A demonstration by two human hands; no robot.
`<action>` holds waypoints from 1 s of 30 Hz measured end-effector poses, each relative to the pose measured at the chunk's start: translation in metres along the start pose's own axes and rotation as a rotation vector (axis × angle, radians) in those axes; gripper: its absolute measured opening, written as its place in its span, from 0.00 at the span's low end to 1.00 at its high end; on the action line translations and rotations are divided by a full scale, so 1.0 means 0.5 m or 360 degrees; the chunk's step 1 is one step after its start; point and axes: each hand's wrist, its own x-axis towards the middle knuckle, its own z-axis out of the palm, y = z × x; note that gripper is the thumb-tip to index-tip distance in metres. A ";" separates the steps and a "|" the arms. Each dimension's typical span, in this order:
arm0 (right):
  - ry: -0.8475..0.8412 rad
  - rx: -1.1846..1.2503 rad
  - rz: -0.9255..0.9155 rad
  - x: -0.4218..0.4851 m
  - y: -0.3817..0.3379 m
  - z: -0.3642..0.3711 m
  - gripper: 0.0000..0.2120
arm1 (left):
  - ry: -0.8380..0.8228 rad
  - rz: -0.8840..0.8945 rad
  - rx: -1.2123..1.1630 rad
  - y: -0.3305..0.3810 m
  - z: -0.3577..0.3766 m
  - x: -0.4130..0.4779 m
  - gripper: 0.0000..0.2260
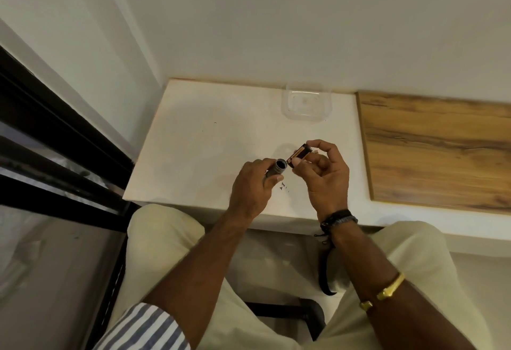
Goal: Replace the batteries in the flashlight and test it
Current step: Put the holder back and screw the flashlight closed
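Note:
My left hand (253, 186) grips a grey metal flashlight body (277, 168) above the white tabletop (199, 150). Its open end faces up and to the right, and the tube looks dark inside. My right hand (323, 175) pinches a dark battery holder (300, 153) with copper-coloured cells between thumb and fingers. The holder is tilted, and its lower end sits just right of the flashlight's open mouth, a small gap apart. Most of the flashlight's length is hidden by my left palm.
A clear plastic container (305, 102) stands at the back of the table by the wall. A wood-grain board (437, 150) covers the right side. Small dark specks (283, 185) lie under my hands. A black window frame (55, 133) runs along the left.

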 end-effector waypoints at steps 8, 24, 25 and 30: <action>0.0036 -0.0447 -0.0367 -0.011 0.012 0.001 0.16 | 0.0009 0.0166 0.0116 0.019 -0.007 -0.004 0.15; 0.0209 -0.0606 -0.0277 0.026 0.055 -0.035 0.05 | -0.0059 0.0209 0.0152 0.012 -0.037 0.006 0.16; 0.0227 -0.0640 -0.0208 0.039 0.063 -0.038 0.05 | -0.0062 0.0205 0.0146 0.009 -0.037 0.008 0.15; 0.0191 -0.1079 -0.0030 0.106 0.083 -0.035 0.08 | -0.0028 0.0154 0.0122 -0.001 -0.039 0.015 0.14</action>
